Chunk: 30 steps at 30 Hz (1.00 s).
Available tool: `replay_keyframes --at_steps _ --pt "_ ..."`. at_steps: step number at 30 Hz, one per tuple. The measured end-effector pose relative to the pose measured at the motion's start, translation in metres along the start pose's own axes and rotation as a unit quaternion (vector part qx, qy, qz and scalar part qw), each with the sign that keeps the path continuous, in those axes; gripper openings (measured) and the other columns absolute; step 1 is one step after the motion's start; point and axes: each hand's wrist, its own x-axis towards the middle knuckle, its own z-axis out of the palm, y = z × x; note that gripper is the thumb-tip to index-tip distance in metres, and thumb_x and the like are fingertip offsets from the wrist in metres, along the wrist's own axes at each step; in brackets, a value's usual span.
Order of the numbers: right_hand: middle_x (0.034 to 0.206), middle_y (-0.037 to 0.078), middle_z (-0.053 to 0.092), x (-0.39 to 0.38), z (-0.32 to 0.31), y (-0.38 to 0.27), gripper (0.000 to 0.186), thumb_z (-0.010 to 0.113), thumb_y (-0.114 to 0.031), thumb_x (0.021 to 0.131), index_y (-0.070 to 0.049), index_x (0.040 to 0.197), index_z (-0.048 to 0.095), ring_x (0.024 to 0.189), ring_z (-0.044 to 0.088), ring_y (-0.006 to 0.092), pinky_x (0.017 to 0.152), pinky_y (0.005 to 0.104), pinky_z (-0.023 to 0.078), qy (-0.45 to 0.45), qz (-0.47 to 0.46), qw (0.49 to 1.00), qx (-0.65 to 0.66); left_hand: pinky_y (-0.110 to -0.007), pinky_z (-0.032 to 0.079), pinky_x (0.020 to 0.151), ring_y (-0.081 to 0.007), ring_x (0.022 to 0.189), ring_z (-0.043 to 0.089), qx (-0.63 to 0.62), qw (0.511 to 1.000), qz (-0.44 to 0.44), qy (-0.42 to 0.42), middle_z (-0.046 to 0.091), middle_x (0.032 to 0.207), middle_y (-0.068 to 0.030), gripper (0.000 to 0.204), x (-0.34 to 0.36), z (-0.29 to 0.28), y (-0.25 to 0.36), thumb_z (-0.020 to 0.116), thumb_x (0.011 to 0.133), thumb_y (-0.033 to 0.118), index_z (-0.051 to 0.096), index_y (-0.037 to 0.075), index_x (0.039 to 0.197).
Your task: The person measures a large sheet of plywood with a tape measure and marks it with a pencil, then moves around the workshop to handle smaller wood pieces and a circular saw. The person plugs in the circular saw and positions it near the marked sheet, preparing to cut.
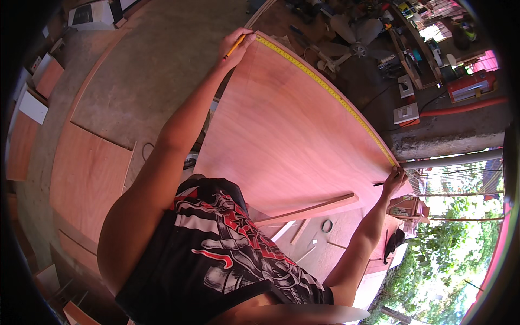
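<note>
A large sheet of reddish-brown plywood point(292, 130) lies in front of me. A yellow tape measure blade point(325, 84) stretches along its far edge. My left hand point(234, 46) is closed at the far left corner, with a yellow pencil point(237, 47) between its fingers and the blade's end at its fingertips. At the right end of the same edge, my right hand point(395, 180) is closed around the other end of the tape; the part inside the fingers is hidden. A small dark tip sticks out beside that hand. A wooden strip point(314, 208) rests across the sheet's near side.
More plywood panels point(89, 173) lie on the concrete floor point(146, 65) at the left. A fan point(357, 46) and assorted tools stand beyond the sheet. White outlet boxes point(406, 114) and a red-orange hose point(460, 108) are at the right. A dark ring point(326, 226) lies below the wooden strip.
</note>
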Motion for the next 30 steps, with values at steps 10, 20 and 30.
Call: replay_keyframes --at_steps 10,20,30 --pt "0.092 0.013 0.053 -0.001 -0.001 -0.004 0.026 0.063 -0.036 0.092 -0.012 0.101 0.063 0.087 0.053 0.0314 0.078 0.0452 0.043 0.009 -0.004 1.000 -0.008 -0.029 0.049 0.066 -0.0150 0.071 0.061 0.073 0.997 -0.004 -0.007 0.066 0.080 -0.0088 0.028 -0.001 0.004 -0.003 0.060 0.097 0.032 0.061 0.004 0.099" --pt "0.095 0.013 0.055 -0.001 -0.002 -0.006 0.021 0.063 -0.032 0.092 -0.013 0.102 0.064 0.093 0.054 0.0344 0.081 0.0475 0.043 0.010 -0.005 1.000 -0.017 -0.038 0.046 0.061 -0.0255 0.065 0.058 0.026 0.999 -0.020 -0.010 0.055 0.072 -0.0134 0.024 -0.007 0.019 -0.013 0.052 0.100 0.029 0.051 0.005 0.098" --pt "0.103 0.015 0.058 -0.001 -0.003 -0.005 0.021 0.062 -0.031 0.091 -0.015 0.104 0.063 0.101 0.053 0.0373 0.088 0.0489 0.042 0.011 -0.010 1.000 0.011 -0.038 0.047 0.067 -0.0286 0.072 0.058 0.074 0.997 0.002 -0.003 0.058 0.082 -0.0165 0.023 -0.010 0.023 -0.015 0.048 0.102 0.027 0.051 0.004 0.103"
